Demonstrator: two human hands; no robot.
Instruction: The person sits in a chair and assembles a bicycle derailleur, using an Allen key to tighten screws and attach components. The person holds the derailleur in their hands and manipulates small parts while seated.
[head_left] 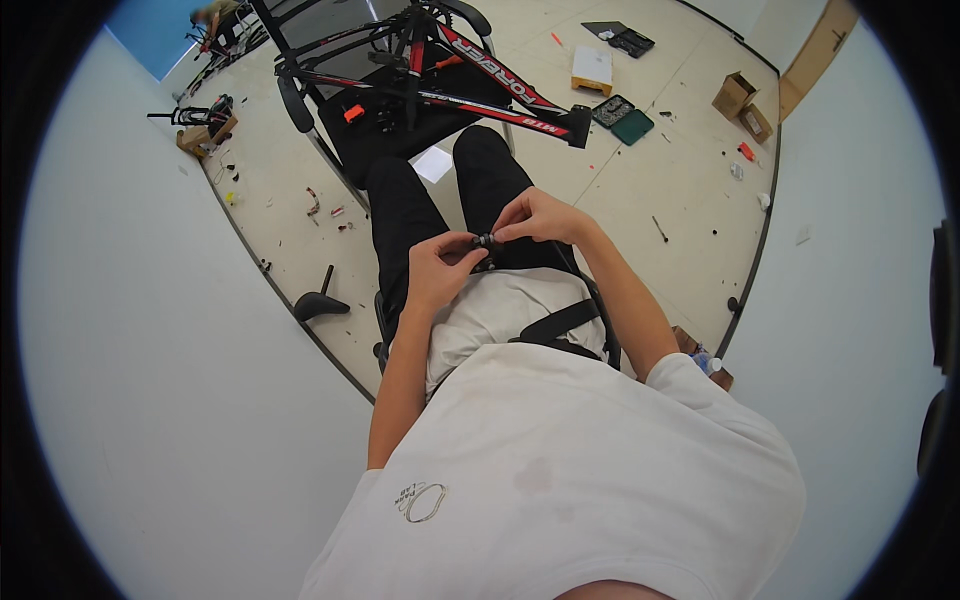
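Above my lap, a small dark and silver cylindrical metal part [485,241] sits between my two hands. My left hand [440,268] pinches it from the left with thumb and fingers. From the right, my right hand [540,217] grips its other end between thumb and fingertips. The part is too small for me to tell its exact kind. Just below it, near my left fingertips, is another small shiny bit [486,266], partly hidden. Beyond my knees a black, red and white bicycle frame [490,75] rests across a black chair [350,150].
An orange item [353,113] lies on the chair. On the floor are a bicycle saddle [320,305] at left, a green tool case [622,120], a white box [592,70] and cardboard boxes [735,95] at right. A person [215,20] is at the far left.
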